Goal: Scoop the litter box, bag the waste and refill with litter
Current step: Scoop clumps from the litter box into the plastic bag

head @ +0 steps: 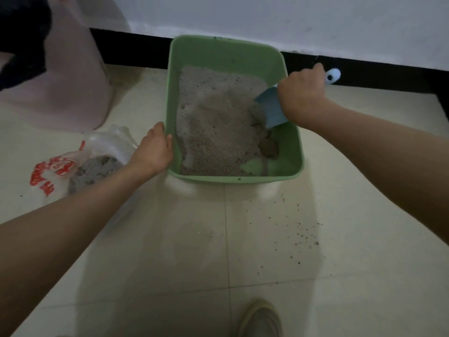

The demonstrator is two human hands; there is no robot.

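Observation:
A green litter box (300, 152) stands on the tiled floor against the wall, with grey-brown litter (213, 122) heaped toward its left and bare green bottom showing at the near right. A dark clump (268, 147) lies near the right wall. My right hand (301, 93) grips the handle of a light blue scoop (269, 108), whose blade points down into the litter on the right side. My left hand (153, 149) holds the box's left rim, thumb hooked over the edge. A clear plastic bag with red print (60, 171) lies open on the floor at the left, holding grey waste.
A tall pale pink bag or bin (73, 81) stands at the back left by the black baseboard. Spilled litter grains (298, 229) dot the tiles at the right front. My shoe (261, 319) is at the bottom edge.

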